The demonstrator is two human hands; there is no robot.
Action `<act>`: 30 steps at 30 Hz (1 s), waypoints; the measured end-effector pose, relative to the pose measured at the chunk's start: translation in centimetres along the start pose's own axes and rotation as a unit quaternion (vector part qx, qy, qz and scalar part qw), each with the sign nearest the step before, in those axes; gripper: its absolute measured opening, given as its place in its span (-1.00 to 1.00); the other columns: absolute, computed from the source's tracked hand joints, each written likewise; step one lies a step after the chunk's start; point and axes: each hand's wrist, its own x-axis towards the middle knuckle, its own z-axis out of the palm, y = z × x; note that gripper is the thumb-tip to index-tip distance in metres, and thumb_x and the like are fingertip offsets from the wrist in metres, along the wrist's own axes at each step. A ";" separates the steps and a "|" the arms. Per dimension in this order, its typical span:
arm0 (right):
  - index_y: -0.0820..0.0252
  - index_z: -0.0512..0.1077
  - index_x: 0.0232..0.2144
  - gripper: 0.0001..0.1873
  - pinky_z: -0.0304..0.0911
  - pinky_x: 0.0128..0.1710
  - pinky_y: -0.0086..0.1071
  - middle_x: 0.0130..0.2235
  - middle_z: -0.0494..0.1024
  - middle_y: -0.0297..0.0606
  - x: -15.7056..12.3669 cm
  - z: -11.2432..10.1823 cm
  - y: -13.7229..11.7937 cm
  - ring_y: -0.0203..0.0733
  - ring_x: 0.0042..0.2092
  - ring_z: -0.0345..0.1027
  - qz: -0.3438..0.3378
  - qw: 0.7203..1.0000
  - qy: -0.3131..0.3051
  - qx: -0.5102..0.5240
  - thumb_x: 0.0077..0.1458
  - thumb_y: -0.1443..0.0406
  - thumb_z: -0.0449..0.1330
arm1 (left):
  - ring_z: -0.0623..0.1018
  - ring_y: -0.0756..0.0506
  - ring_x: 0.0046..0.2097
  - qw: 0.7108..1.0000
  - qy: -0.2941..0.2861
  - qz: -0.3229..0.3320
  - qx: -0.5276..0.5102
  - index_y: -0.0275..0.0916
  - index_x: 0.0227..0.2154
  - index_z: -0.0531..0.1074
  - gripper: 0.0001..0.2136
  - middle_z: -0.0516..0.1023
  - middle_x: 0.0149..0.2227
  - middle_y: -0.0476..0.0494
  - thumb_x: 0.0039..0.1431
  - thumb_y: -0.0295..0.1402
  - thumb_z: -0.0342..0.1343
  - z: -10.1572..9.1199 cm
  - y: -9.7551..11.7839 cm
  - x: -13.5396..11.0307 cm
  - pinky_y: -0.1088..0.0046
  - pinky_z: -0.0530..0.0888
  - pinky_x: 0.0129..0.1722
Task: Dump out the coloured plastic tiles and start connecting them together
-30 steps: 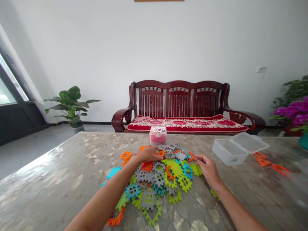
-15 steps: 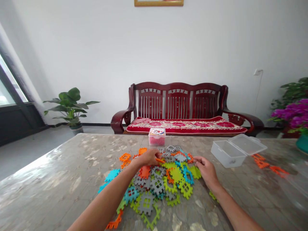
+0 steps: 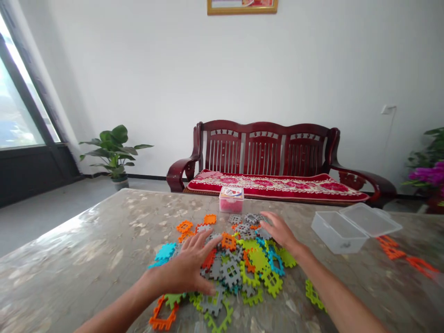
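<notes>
A heap of flat, notched plastic building pieces [image 3: 255, 256] in green, grey, blue and orange lies on the table [image 3: 104, 259]. Over the heap's left side is my left hand [image 3: 192, 261], fingers spread and nothing in its grasp. Just past its fingertips sits an orange window piece [image 3: 228, 241]. My right hand [image 3: 279, 230] reaches over the far right of the heap, near some grey pieces [image 3: 252, 219], with its fingers apart. Whether its fingertips touch a piece, I cannot tell. A square orange frame piece [image 3: 163, 314] rests at the near left edge of the heap.
Behind the heap stands a small clear box with pink contents [image 3: 231, 200]. An open clear plastic box [image 3: 340, 231] with its lid folded back is at the right, orange pieces [image 3: 390, 246] beside it. A wooden bench [image 3: 263, 150] lies beyond the table.
My left hand has let go of an orange piece, come nearer and spread its fingers. My right hand has moved up and left over the far grey pieces. The view has shifted slightly left.
</notes>
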 end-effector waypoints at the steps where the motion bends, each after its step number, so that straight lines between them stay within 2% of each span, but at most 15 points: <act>1: 0.10 0.49 0.04 -0.49 0.11 0.24 -0.05 0.17 0.46 -0.11 0.8 0.5 -0.1 0.04 0.21 0.27 -0.010 0.999 -0.020 -0.047 0.06 0.08 0.14 | -0.10 -0.52 0.41 1.000 -0.015 -0.008 0.019 0.14 0.38 -0.05 0.10 -0.12 0.45 -0.26 -0.25 0.09 0.38 0.4 -0.2 -0.5 -0.26 -0.04 0.28; 4: 0.07 0.40 0.17 -0.41 -0.02 0.29 0.07 0.28 0.32 -0.08 2.4 1.9 -0.9 0.14 0.32 0.11 -0.002 0.985 -0.096 -0.146 0.11 0.05 0.15 | -0.10 -0.53 0.41 0.997 -0.034 -0.039 0.050 0.15 0.36 0.00 0.06 -0.12 0.45 -0.27 -0.24 0.05 0.38 1.3 -0.9 -0.9 -0.28 -0.09 0.28; 8: 0.01 0.40 0.17 -0.44 0.09 0.24 0.02 0.27 0.34 -0.12 2.3 2.6 -1.1 0.11 0.26 0.22 -0.020 0.974 -0.175 -0.144 0.15 0.05 0.12 | 0.06 -0.45 0.39 0.997 -0.022 -0.062 0.026 0.14 0.34 0.08 -0.14 0.04 0.42 -0.20 -0.04 -0.05 0.30 1.3 -2.4 -0.2 -0.15 0.00 0.31; 12: -0.02 0.46 0.11 -0.50 0.16 0.21 -0.10 0.21 0.42 -0.18 0.6 1.4 0.1 0.03 0.19 0.31 -0.052 0.978 -0.179 -0.094 0.11 0.13 0.12 | 0.17 -0.38 0.35 0.997 -0.003 -0.066 0.038 0.04 0.29 0.21 -0.31 0.19 0.36 -0.21 0.07 -0.13 0.21 0.4 -3.4 1.0 -0.06 0.06 0.31; 15: -0.04 0.51 0.04 -0.53 0.22 0.16 -0.16 0.12 0.51 -0.24 -0.2 -0.1 0.6 0.00 0.10 0.38 -0.066 0.977 -0.195 -0.059 0.03 0.16 0.19 | 0.34 -0.32 0.24 0.998 0.014 -0.054 0.024 -0.03 0.11 0.43 -0.52 0.39 0.22 -0.17 0.09 -0.19 0.17 -0.5 -3.3 2.0 0.08 0.20 0.27; 18: -0.02 0.61 -0.22 -0.71 0.30 0.03 -0.21 -0.11 0.63 -0.27 0.5 -0.7 0.0 -0.01 -0.07 0.47 -0.055 0.983 -0.167 -0.062 -0.04 0.19 0.23 | 0.44 -0.24 0.15 0.995 0.077 -0.055 -0.010 -0.10 -0.10 0.53 -0.72 0.49 0.08 -0.16 0.21 -0.18 0.05 -1.0 -2.6 3.3 0.22 0.30 0.20; 20: 0.01 0.61 -0.32 -0.78 0.31 -0.01 -0.21 -0.19 0.64 -0.25 1.7 -0.3 -1.2 -0.02 -0.12 0.47 -0.044 0.989 -0.111 -0.091 -0.01 0.20 0.21 | 0.41 -0.23 0.18 0.990 0.130 -0.053 -0.010 -0.11 -0.02 0.48 -0.69 0.45 0.14 -0.18 0.28 -0.19 -0.03 -0.7 -2.1 4.1 0.22 0.28 0.22; 22: 0.05 0.59 -0.22 -0.73 0.29 0.01 -0.20 -0.14 0.62 -0.21 3.3 0.8 -2.5 -0.02 -0.07 0.46 -0.047 0.989 -0.060 -0.123 0.05 0.22 0.16 | 0.30 -0.23 0.28 0.987 0.153 -0.039 0.002 -0.09 0.16 0.36 -0.60 0.32 0.26 -0.19 0.31 -0.18 -0.06 0.1 -1.6 4.9 0.16 0.20 0.28; 25: 0.12 0.48 0.03 -0.56 0.21 0.14 -0.17 0.05 0.53 -0.13 5.7 3.1 -4.5 0.00 0.09 0.37 -0.099 0.981 -0.027 -0.163 0.06 0.28 0.16 | 0.15 -0.29 0.37 0.992 0.119 -0.027 0.026 -0.03 0.30 0.18 -0.49 0.19 0.36 -0.18 0.32 -0.09 -0.07 1.8 -1.3 5.4 0.01 0.06 0.34; 27: 0.15 0.38 0.14 -0.42 0.12 0.22 -0.14 0.17 0.43 -0.10 7.2 4.6 -5.5 0.03 0.19 0.26 -0.134 0.972 -0.022 -0.192 0.03 0.29 0.21 | 0.16 -0.31 0.37 0.994 0.095 -0.021 0.047 0.01 0.33 0.13 -0.43 0.20 0.36 -0.18 0.29 -0.04 -0.02 2.8 -1.3 5.4 -0.03 0.03 0.34; 30: 0.15 0.26 0.24 -0.26 0.01 0.28 -0.05 0.28 0.29 -0.06 9.0 6.6 -6.3 0.08 0.28 0.09 -0.158 0.958 -0.013 -0.239 -0.02 0.30 0.28 | 0.24 -0.29 0.33 0.993 0.092 -0.002 0.068 0.01 0.34 0.10 -0.39 0.24 0.34 -0.19 0.26 -0.06 0.04 3.4 -1.4 5.3 0.01 0.08 0.33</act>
